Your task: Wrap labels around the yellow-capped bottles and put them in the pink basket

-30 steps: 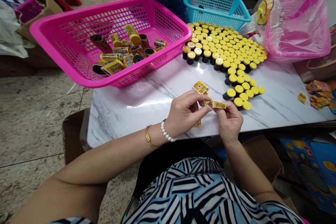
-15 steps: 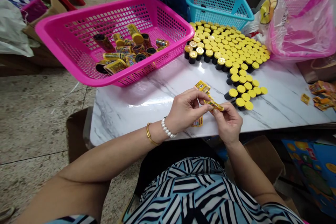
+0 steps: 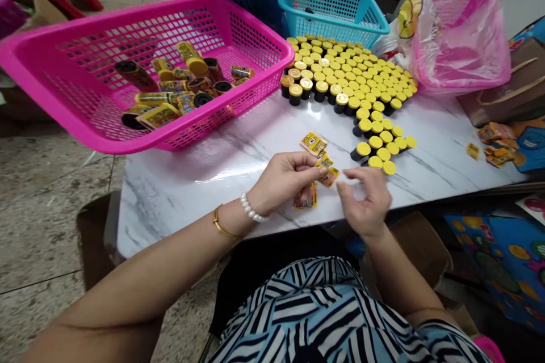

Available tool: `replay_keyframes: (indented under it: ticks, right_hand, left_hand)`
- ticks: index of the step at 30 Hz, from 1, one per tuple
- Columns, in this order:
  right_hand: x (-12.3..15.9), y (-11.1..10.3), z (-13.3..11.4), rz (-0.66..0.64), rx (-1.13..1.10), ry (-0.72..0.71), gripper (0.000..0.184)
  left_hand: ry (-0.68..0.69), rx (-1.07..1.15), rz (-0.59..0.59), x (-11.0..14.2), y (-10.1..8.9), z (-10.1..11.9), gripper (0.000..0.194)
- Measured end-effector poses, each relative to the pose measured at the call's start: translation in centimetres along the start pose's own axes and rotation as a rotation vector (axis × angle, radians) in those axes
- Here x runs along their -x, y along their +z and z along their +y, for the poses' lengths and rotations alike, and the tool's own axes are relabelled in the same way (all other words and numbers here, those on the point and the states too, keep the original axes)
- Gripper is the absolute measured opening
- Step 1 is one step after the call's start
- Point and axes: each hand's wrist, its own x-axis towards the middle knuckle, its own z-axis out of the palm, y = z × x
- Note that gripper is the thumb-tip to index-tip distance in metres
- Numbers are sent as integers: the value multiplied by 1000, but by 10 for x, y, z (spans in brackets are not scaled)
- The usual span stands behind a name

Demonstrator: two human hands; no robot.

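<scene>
The left hand [image 3: 283, 181] pinched a yellow label [image 3: 328, 177]; the open right hand [image 3: 365, 198] hung just beside it, near yellow-capped tubes [image 3: 374, 144].

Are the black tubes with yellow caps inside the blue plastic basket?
No, the black tubes with yellow caps sit in a big group on the white marble table, in front of the blue plastic basket.

Black tubes with yellow caps [image 3: 363, 150], hot-pink basket [image 3: 128, 14], yellow labels [image 3: 313, 143].

Glossy white marble-look tabletop [image 3: 179, 204], smooth pink plastic basket [image 3: 72, 119], shiny paper labels [image 3: 314, 143].
</scene>
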Motion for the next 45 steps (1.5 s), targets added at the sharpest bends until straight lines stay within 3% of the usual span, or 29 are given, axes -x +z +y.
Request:
replay_keyframes:
  ticks: [2,4,9,15,19,22,25,27,31,36,39,45]
  right_hand:
    - [-4,-18,11,87,356,-95,37]
    - [-7,-31,24,58,631,-108,43]
    - [-8,-36,41,-107,757,-118,27]
    - [-12,-32,47,-151,542,-161,18]
    - [-11,-38,33,-47,230,-136,42]
    - [-7,-31,13,78,-217,75,50]
    - [-6,-10,-1,48,-609,285,40]
    - [-7,5,-4,5,-741,368,39]
    - [-8,18,-5,-32,-798,445,33]
    - [-7,15,-16,48,-671,447,32]
    - [-6,16,-21,11,-704,448,31]
    - [-4,20,-11,92,-625,296,36]
  left_hand:
    - [-106,107,-75,-3,-2,1,25]
    - [-193,190,-127,-5,-4,1,25]
    - [-227,328,-137,-9,-7,3,26]
    - [-201,408,-44,-18,-14,2,25]
    - [-201,410,-8,-20,-14,1,21]
    - [-207,406,-15,-20,-14,0,19]
    - [-205,415,-10,-19,-14,0,20]
    - [-188,419,-7,-19,-14,0,21]
    - [-173,409,-22,-17,-13,2,20]
    - [-157,398,-54,-14,-11,0,21]
    - [-154,369,-56,-13,-10,0,23]
    - [-95,364,-38,-12,-9,3,24]
